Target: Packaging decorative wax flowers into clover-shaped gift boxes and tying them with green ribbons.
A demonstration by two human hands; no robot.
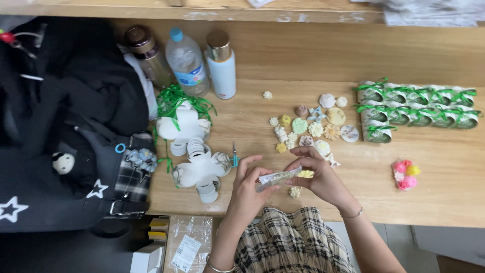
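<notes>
The small clear plastic packet (277, 178) we pinch between our left hand (248, 189) and right hand (318, 174) above the wooden table's (444, 202) near edge, seemingly with a pale yellow flower-shaped piece (305, 174) at its mouth.

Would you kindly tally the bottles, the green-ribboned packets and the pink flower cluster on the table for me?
Bottles: 3 (brown-capped bottle, clear water bottle, white bottle)
Green-ribboned packets: about 11, in three rows; overlaps make the count unsure
Pink flower cluster: 1
Total: about 15
</notes>
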